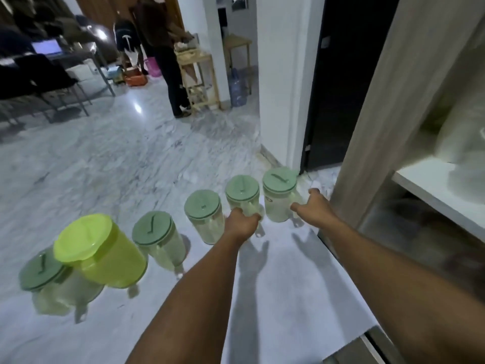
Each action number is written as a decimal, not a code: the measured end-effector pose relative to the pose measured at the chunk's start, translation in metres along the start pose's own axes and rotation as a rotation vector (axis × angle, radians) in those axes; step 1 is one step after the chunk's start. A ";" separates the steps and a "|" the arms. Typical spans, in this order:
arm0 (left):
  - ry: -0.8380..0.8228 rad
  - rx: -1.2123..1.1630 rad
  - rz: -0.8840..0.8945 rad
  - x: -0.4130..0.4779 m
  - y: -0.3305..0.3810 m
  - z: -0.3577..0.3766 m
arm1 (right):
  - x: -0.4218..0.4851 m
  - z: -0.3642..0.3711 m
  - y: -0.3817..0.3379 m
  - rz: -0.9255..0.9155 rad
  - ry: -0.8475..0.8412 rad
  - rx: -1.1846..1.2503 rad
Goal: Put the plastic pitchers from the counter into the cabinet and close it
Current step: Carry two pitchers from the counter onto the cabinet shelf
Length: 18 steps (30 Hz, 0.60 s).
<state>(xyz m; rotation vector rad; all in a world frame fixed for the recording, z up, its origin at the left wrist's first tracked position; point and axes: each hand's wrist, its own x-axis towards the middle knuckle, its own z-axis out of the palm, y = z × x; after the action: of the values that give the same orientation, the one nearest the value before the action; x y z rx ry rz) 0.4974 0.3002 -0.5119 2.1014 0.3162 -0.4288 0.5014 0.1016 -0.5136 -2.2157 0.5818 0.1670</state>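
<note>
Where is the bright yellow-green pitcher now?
The bright yellow-green pitcher stands near the left end of the row on the counter, between two green-lidded clear pitchers, far from both hands.

Both bare forearms stretch forward side by side, the left hand [241,223] with its fingers curled shut in a grip, knuckles up, and the right hand [313,207] beside it spread, thumb and fingers parted, not closed on anything.

White counter [283,298] with six lidded plastic pitchers [203,216] in a row along its far edge.
</note>
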 end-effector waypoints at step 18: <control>0.033 -0.348 -0.165 0.022 0.015 0.022 | 0.032 0.011 0.005 0.086 -0.157 0.399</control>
<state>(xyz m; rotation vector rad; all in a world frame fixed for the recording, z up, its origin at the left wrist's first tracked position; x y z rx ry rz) 0.5192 0.2750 -0.5203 1.7501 0.5457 -0.4036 0.5283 0.0959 -0.5344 -1.7758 0.5685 0.2438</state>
